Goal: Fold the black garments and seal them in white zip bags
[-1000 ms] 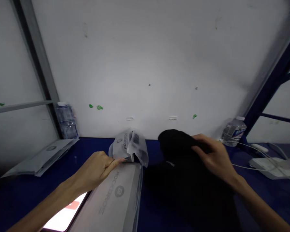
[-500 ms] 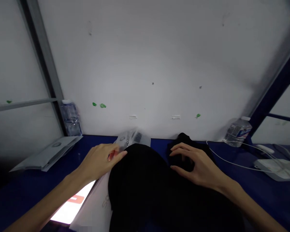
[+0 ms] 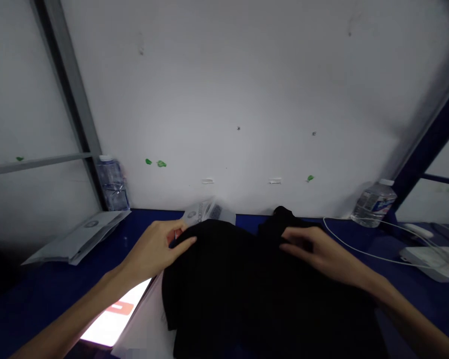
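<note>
A black garment (image 3: 239,289) lies spread in front of me, its folds hard to make out in the dark cloth. My left hand (image 3: 159,247) is at its upper left edge, thumb on top and fingers curled behind, closed on the cloth. At the upper right, my right hand (image 3: 314,249) pinches the garment between thumb and fingers, near a bunched black part by the wall. Partly under the garment, a printed plastic bag (image 3: 200,212) shows at the back, and a pale plastic sheet (image 3: 145,319) shows at the lower left.
A lit screen (image 3: 114,316) lies left of the garment on the blue table (image 3: 134,217). Flat packages (image 3: 86,232) and a water bottle (image 3: 112,184) stand farther left. On the right are another bottle (image 3: 374,203), a white cable (image 3: 344,247) and a white box (image 3: 432,262). A white wall (image 3: 224,99) rises behind.
My right hand has moved slightly right and its fingers have closed on the black cloth. The garment has spread wider and flatter. My left hand stays at the left edge.
</note>
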### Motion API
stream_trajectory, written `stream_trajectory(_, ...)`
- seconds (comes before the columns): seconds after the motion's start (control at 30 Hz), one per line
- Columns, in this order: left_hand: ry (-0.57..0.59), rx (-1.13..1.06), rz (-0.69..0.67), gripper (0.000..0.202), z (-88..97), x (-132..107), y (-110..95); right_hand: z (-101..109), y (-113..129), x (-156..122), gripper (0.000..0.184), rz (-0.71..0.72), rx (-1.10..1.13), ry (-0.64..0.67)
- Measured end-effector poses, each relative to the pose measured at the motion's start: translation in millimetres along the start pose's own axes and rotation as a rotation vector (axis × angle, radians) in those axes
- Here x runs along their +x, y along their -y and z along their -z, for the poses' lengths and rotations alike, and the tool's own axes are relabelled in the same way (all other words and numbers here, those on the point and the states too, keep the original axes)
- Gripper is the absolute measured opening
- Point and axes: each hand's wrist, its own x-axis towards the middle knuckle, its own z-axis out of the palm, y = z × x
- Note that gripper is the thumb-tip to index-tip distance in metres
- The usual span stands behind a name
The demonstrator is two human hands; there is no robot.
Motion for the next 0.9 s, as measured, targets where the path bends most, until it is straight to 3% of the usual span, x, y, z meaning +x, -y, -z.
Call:
stream_trajectory(0.03,-0.076,-0.03,0.023,0.036,5.2,1,-1,5,-1,-1,0.023,0.01,0.029,-0.13)
stream_trajectory(0.17,-0.362,-0.209,0.046,0.026,23.8,1,4,18,-6,-6,0.017,0.061,0.019,-0.85)
stream_trajectory(0.23,-0.418,-0.245,-0.001,0.018,29.7,0,5,19,-5,-9,0.012,0.115,-0.037,-1.001)
stream_trajectory(0.27,-0.408,-0.236,-0.038,0.013,31.6,-1,5,18,-3,-9,0.009,0.149,-0.065,-0.969)
stream_trajectory(0.33,-0.313,-0.218,-0.132,0.005,33.2,-2,2,15,1,-9,0.008,0.221,-0.083,-0.762)
stream_trajectory(0.43,-0.067,-0.239,-0.245,0.031,29.9,-4,-6,6,8,-6,0.014,0.27,-0.026,-0.387)
stream_trajectory(0.53,0.124,-0.22,-0.249,0.042,21.1,-7,-13,-5,11,-4,0.018,0.233,-0.032,-0.177)
stream_trajectory(0.7,0.298,-0.114,-0.277,0.014,5.7,-10,-12,-3,9,-4,0.014,0.138,-0.166,-0.149)
stream_trajectory(0.8,0.338,-0.07,-0.339,0.012,2.1,-10,-8,8,5,-4,0.016,0.121,-0.166,-0.19)
stream_trajectory(0.9,0.321,-0.002,-0.362,0.022,1.1,-9,-7,13,-2,-3,0.02,0.135,-0.141,-0.207)
